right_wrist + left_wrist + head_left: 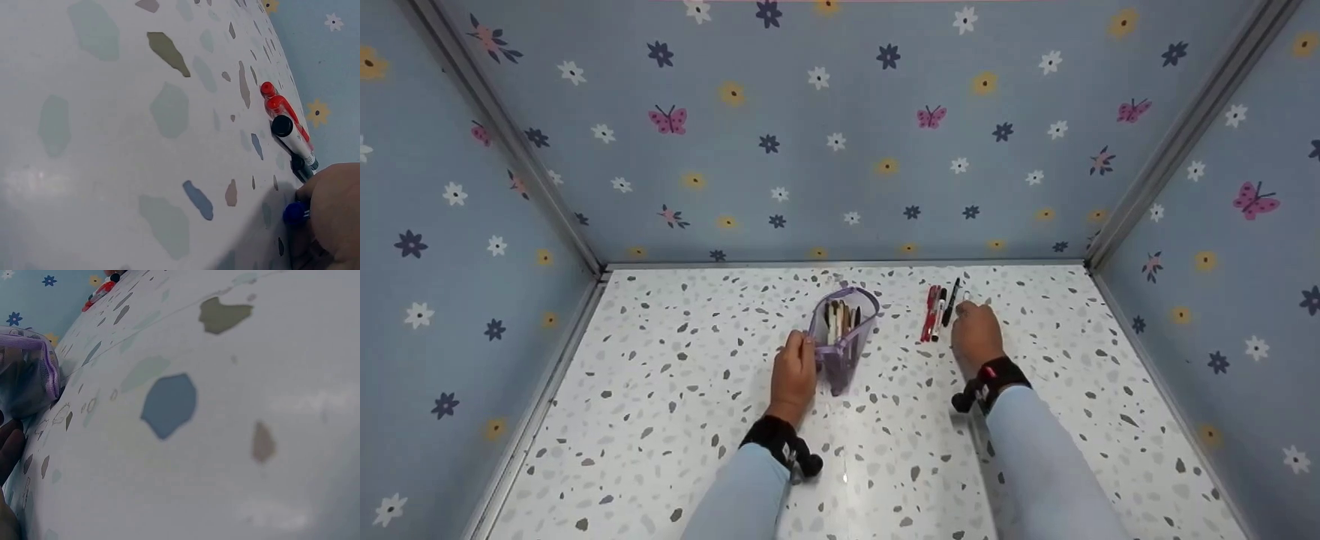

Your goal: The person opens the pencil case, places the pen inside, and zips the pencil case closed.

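Note:
A purple-edged mesh pencil case stands with its mouth open, several pens and pencils inside. My left hand grips its left rim; in the left wrist view only part of the case and some dark fingers show. On the right, my right hand holds a pen with a blue end, mostly hidden under the fingers. Just left of that hand lie a red pen, a white marker with a black cap and a black pen, side by side.
The white speckled tabletop reaches back to a blue flowered panel. Similar panels stand at the left and right, with grey metal strips along the corners. Both wrists wear black straps with small cameras.

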The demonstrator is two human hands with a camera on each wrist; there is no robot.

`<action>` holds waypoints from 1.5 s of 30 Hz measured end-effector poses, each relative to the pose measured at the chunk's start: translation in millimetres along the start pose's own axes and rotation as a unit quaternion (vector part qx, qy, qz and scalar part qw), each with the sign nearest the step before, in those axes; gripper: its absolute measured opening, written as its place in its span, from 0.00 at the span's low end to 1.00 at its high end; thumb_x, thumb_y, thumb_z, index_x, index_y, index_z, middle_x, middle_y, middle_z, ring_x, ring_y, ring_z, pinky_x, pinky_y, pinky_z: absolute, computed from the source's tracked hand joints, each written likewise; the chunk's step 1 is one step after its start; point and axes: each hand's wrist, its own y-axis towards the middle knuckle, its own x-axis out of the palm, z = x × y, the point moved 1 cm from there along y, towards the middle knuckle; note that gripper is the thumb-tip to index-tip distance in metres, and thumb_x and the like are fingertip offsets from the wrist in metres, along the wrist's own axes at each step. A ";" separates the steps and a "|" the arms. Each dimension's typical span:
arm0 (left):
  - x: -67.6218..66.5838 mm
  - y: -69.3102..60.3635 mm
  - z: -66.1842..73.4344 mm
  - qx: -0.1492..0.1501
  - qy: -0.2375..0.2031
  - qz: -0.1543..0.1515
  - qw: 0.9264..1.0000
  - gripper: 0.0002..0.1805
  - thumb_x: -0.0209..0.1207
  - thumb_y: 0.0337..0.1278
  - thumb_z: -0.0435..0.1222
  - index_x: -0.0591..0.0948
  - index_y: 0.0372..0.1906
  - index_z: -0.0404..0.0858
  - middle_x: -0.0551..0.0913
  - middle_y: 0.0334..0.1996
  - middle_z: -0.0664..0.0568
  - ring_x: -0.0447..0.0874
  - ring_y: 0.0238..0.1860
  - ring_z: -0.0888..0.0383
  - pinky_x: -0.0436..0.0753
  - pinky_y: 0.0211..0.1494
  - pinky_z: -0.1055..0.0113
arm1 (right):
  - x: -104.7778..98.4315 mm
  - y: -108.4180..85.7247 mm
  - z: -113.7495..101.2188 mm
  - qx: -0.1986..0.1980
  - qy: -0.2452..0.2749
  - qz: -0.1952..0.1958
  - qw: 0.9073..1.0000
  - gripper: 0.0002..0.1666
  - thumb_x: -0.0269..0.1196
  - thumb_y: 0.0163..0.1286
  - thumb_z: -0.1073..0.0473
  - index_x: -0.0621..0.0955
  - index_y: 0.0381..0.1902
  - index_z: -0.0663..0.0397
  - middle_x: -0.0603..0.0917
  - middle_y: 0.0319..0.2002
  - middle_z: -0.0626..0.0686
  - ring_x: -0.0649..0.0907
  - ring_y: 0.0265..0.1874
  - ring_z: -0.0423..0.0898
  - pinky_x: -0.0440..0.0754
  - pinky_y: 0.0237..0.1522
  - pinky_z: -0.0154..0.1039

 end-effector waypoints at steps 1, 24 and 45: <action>0.3 0.0 0.3 -0.001 -0.003 -0.001 1.000 0.12 0.49 0.92 0.35 0.70 0.40 0.41 0.68 0.25 0.57 0.67 0.26 0.60 0.69 0.33 0.65 | -0.1 1.6 1.7 0.003 0.004 -0.003 1.000 0.24 0.51 0.86 0.65 0.84 0.68 0.71 0.85 0.65 0.76 0.84 0.67 0.74 0.80 0.74 0.65; 2.6 1.8 2.5 -0.006 0.006 0.000 1.000 0.12 0.50 0.92 0.38 0.72 0.41 0.41 0.67 0.25 0.58 0.68 0.26 0.60 0.70 0.33 0.65 | 32.2 19.2 -92.3 -0.020 0.204 0.011 0.979 0.20 0.74 0.80 0.55 0.86 0.65 0.54 0.92 0.50 0.59 0.91 0.48 0.54 0.87 0.44 0.42; -1.2 0.7 0.8 -0.016 0.011 -0.004 1.000 0.12 0.50 0.92 0.38 0.73 0.42 0.41 0.71 0.25 0.57 0.70 0.27 0.59 0.71 0.34 0.64 | 85.4 -11.5 -139.3 -0.092 0.087 -0.111 0.986 0.17 0.76 0.79 0.52 0.88 0.59 0.51 0.93 0.44 0.54 0.87 0.32 0.44 0.84 0.34 0.39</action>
